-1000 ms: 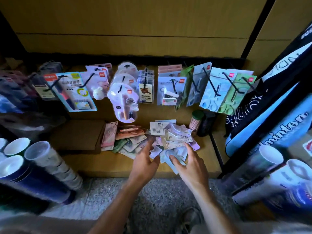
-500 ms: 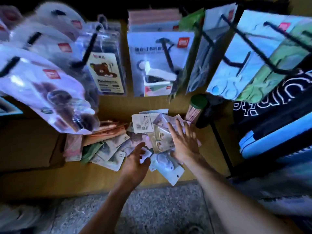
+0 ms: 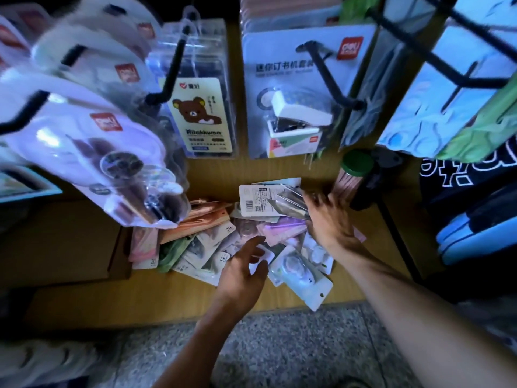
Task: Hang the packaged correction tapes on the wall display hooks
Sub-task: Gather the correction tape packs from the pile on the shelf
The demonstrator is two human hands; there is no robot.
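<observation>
A loose pile of packaged correction tapes lies on the low wooden shelf under the display hooks. One pack shows its barcode back; a clear blister pack hangs over the shelf's front edge. My left hand hovers over the pile's front with fingers apart, the tips by a small white pack. My right hand lies spread on the pile's right side, its blurred fingertips against the packs beside the barcode one. Black wall hooks above are loaded with other goods.
Hanging close overhead are round blister packs, a bear-printed pack, a mini stapler set and blue scissor cards. A green-capped jar stands right of the pile, a brown box to the left. Speckled floor lies below.
The view has dropped closer to the shelf. My right hand slid up and right across the pile toward the barcode pack. My left hand reached further over the pile's front.
</observation>
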